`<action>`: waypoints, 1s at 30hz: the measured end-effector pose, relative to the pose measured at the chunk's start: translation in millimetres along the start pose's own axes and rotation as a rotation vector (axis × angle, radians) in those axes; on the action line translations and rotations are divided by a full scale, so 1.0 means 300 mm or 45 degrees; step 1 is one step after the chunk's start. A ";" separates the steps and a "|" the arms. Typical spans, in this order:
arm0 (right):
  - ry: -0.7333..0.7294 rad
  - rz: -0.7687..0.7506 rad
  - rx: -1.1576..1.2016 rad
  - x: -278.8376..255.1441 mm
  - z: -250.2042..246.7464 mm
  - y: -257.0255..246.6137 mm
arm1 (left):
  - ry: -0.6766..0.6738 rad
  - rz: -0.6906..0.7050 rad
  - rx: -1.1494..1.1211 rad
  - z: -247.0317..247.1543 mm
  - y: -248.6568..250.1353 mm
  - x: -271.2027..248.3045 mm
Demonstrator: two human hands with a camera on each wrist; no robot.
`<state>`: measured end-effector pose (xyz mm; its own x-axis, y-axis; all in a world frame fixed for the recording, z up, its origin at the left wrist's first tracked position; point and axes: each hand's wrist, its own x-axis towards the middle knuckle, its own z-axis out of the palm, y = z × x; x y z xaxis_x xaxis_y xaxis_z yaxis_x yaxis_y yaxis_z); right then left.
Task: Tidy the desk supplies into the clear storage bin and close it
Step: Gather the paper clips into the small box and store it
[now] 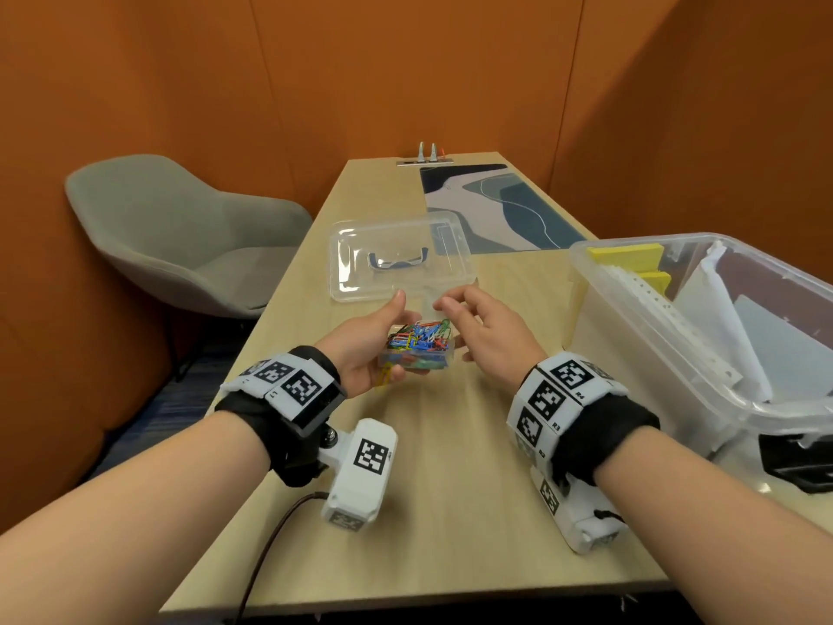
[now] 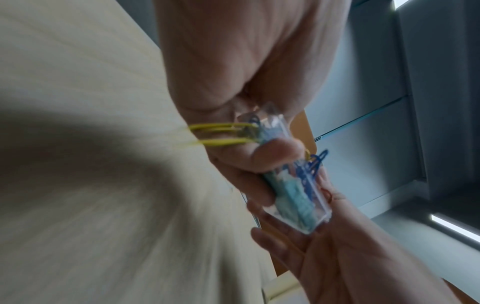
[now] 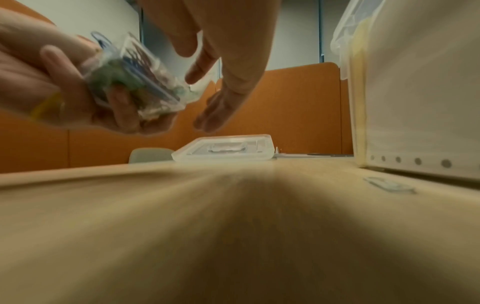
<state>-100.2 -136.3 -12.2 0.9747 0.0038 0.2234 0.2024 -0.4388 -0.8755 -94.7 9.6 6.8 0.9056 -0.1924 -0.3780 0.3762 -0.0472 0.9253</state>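
My left hand (image 1: pixel 396 340) grips a small clear box of coloured paper clips (image 1: pixel 417 347) just above the desk, thumb on top and fingers underneath. A few yellow clips (image 2: pixel 221 133) stick out past its fingers. Close beside the box's right end, my right hand (image 1: pixel 459 327) is open with loose fingers (image 3: pixel 207 115) and holds nothing. I cannot tell whether it touches the box. The clear storage bin (image 1: pixel 631 309) stands open on the right with yellow note pads (image 1: pixel 626 257) and white sheets (image 1: pixel 676 318) inside. Its clear lid (image 1: pixel 401 259) lies flat on the desk beyond my hands.
A patterned desk mat (image 1: pixel 496 209) covers the far right of the wooden desk (image 1: pixel 450 489). A grey chair (image 1: pixel 180 236) stands to the left. A small flat clear piece (image 3: pixel 389 185) lies by the bin's base. Orange partitions surround the desk.
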 end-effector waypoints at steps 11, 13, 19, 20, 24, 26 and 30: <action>-0.011 -0.140 0.120 -0.248 -0.132 -0.135 | 0.077 0.031 0.049 -0.028 -0.020 -0.044; -0.145 -0.095 0.201 -0.317 -0.156 -0.147 | 0.094 0.050 0.055 -0.035 -0.019 -0.056; -0.917 0.147 0.343 -0.575 -0.129 -0.095 | 0.125 0.099 0.069 -0.046 -0.033 -0.097; -1.076 0.191 0.295 -0.624 -0.100 -0.066 | 0.126 0.102 0.073 -0.047 -0.037 -0.103; -1.321 0.103 -0.118 -0.766 0.038 0.102 | 0.131 0.098 0.098 -0.053 -0.057 -0.123; -1.363 0.151 -0.145 -0.800 0.085 0.169 | 0.142 0.103 0.108 -0.058 -0.065 -0.134; -1.395 0.223 -0.105 -0.846 0.152 0.228 | 0.172 0.117 0.118 -0.066 -0.081 -0.148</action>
<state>-329.5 -126.5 -148.3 0.5539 0.7097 -0.4353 0.0867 -0.5691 -0.8177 -140.1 38.6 0.5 0.9558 -0.0667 -0.2865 0.2767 -0.1268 0.9526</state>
